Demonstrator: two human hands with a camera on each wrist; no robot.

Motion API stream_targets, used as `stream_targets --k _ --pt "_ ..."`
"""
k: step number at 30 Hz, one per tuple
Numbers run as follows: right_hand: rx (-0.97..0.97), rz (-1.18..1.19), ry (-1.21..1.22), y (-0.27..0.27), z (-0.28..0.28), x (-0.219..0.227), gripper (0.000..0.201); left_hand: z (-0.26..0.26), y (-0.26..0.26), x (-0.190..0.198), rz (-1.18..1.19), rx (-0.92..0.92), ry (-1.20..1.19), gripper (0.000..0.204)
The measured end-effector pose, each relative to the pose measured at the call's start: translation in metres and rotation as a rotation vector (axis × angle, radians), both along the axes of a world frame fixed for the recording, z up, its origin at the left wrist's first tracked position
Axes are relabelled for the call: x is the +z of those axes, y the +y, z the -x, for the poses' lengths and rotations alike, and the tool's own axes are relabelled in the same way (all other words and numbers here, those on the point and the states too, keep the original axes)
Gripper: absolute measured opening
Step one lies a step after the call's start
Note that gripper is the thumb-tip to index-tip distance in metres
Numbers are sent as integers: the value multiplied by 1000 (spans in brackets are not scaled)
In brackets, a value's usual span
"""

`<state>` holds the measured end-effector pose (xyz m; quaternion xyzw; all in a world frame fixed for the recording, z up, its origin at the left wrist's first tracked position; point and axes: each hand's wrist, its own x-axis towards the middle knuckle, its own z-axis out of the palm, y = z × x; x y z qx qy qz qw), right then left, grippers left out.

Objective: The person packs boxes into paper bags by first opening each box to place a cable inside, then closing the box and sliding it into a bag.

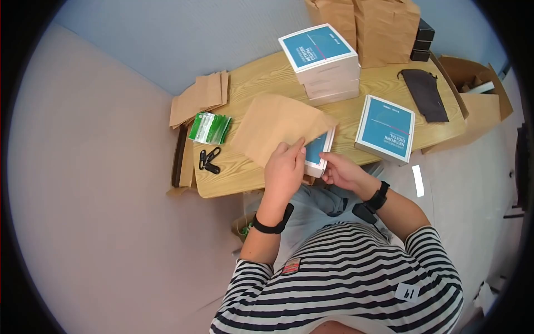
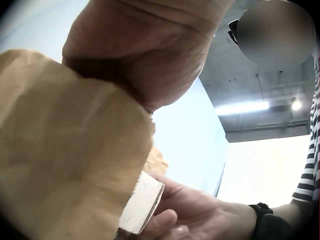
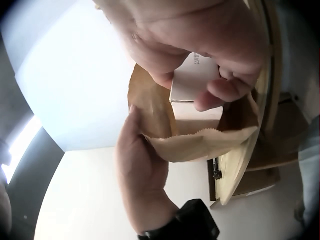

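Note:
A brown paper bag (image 1: pixel 270 125) lies at the table's front edge, its mouth toward the person. My left hand (image 1: pixel 285 171) grips the bag by its rim, thumb and fingers at the opening. With my right hand (image 1: pixel 344 171) I hold a white box with a blue top (image 1: pixel 315 151) by its near end. Its far part is hidden inside the bag. In the right wrist view the white end of the box (image 3: pixel 192 80) sticks out of the open bag mouth (image 3: pixel 190 145), fingers and thumb on either side of it.
More blue-topped boxes stand stacked (image 1: pixel 328 72) at the back; another box (image 1: pixel 385 128) lies right. Flat paper bags (image 1: pixel 203 97), green-and-white packets (image 1: pixel 210 128) and black clips (image 1: pixel 209 160) lie left. A dark pouch (image 1: pixel 425 94), upright bags (image 1: pixel 384 33) and an open carton (image 1: pixel 473 114) are right.

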<state>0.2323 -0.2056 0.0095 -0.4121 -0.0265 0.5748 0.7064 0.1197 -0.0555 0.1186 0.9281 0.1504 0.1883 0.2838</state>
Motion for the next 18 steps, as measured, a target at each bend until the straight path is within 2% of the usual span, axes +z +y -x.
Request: stream_targets --k 4,7,9,10,12,13,15,18 --pt "40 55 -182 7 3 9 30 3 -3 -3 -7 -46 -6 31" --pt "39 25 -116 13 5 16 30 1 -4 1 -19 -45 -8 31" --pt "88 -47 114 15 1 13 32 2 5 4 -29 -20 -21 31" --pt "85 -48 115 17 -1 14 32 5 18 6 -23 20 -66 31" --pt "87 -35 -73 15 1 15 35 8 27 11 -12 52 -100 30" --pt "84 -36 -68 15 2 18 35 9 28 14 74 63 -90 31" --pt "32 64 -245 22 5 28 35 8 27 19 151 77 -84 31" --pt "-16 101 -282 28 11 29 37 5 22 15 203 -9 -51 31"
